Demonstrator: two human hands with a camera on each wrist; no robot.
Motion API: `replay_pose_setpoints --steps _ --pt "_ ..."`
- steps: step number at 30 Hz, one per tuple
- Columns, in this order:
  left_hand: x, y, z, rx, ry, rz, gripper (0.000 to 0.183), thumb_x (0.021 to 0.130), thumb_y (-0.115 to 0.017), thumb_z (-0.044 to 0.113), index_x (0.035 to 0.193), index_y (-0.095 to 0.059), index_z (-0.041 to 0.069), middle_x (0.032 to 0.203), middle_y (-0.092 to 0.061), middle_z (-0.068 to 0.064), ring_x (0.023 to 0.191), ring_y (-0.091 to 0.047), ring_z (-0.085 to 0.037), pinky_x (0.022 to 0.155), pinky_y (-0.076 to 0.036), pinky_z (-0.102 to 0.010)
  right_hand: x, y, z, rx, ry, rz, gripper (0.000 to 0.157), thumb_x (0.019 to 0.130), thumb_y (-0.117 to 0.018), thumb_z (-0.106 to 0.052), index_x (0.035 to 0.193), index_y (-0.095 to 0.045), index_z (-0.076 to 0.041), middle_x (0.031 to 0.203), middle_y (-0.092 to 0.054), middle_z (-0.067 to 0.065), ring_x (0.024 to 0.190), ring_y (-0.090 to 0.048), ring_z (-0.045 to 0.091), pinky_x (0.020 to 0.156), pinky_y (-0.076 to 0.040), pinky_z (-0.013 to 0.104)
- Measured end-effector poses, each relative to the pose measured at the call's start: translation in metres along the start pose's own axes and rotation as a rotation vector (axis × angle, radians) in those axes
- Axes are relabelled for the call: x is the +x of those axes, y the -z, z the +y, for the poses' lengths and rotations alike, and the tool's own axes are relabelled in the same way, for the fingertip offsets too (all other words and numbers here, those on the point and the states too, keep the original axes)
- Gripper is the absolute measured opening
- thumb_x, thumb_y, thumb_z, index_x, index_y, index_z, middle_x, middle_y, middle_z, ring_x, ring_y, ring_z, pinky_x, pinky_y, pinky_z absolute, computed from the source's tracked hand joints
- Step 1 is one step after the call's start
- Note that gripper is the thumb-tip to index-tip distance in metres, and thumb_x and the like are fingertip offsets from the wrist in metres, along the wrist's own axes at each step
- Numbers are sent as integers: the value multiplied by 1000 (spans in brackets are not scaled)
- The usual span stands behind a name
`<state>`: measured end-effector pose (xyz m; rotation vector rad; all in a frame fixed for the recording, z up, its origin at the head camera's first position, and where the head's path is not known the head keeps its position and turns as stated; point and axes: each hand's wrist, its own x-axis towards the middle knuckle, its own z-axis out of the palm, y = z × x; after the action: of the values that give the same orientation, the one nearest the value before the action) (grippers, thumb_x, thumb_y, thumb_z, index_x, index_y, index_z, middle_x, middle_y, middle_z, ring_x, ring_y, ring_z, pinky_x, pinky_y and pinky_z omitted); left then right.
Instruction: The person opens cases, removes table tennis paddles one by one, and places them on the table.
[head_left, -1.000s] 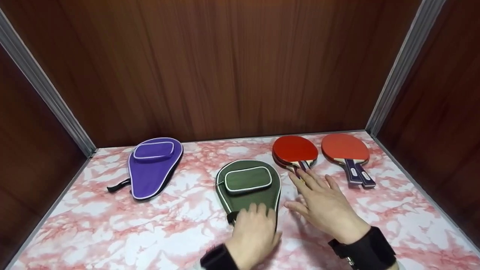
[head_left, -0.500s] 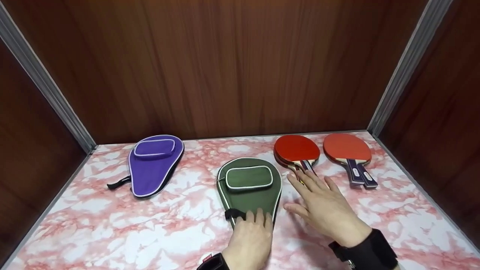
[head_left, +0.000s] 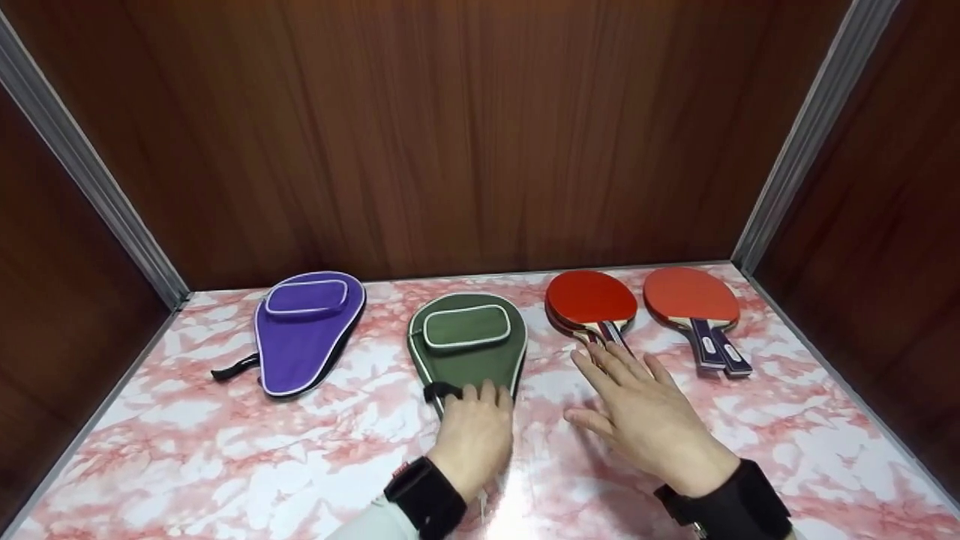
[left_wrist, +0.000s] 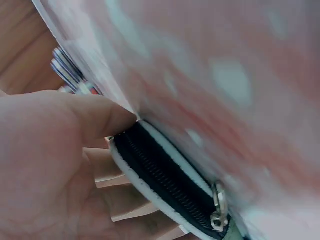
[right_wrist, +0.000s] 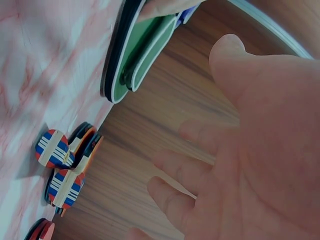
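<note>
The green table tennis paddle case (head_left: 469,360), piped in white with a front pocket, lies mid-table in the head view. My left hand (head_left: 476,431) grips its narrow end, fingers over the top and thumb at the edge. Close up in the left wrist view, the thumb (left_wrist: 112,117) presses the end of the black zipper (left_wrist: 167,175); a metal zipper pull (left_wrist: 218,210) hangs farther along. My right hand (head_left: 645,412) hovers with spread fingers, holding nothing. Its fingertips overlap the handles of the left pair of red paddles (head_left: 592,296) in the head view.
A purple paddle case (head_left: 307,334) with a black strap (head_left: 236,367) lies at the left. Another pair of paddles (head_left: 691,294), lighter red, sits at the far right. Brown wood-grain walls (head_left: 465,135) enclose the marbled pink-and-white table (head_left: 262,465) at the back and sides.
The green case has slid away from me and slightly left with my left hand on its narrow end. My right hand stays almost where it was, above the paddle handles.
</note>
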<state>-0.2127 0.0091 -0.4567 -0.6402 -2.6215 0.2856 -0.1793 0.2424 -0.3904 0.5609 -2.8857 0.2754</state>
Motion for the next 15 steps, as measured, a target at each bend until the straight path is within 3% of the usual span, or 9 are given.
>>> replay_pose_setpoints --steps 7,15 --pt "18 -7 -25 -93 28 -121 44 98 -74 26 136 -71 4 131 -72 -17 107 -70 -36 84 -61 -54 0 -2 -2 -16 7 7 77 107 -66 -55 167 -49 -9 172 -43 20 158 -39 45 128 -23 69" --pt "31 -23 -47 -181 56 -95 46 96 -78 28 134 -71 4 134 -71 -17 113 -69 -39 91 -58 -57 0 -4 -3 -20 3 8 78 107 -68 -53 167 -48 -9 172 -43 20 158 -39 44 129 -21 68"
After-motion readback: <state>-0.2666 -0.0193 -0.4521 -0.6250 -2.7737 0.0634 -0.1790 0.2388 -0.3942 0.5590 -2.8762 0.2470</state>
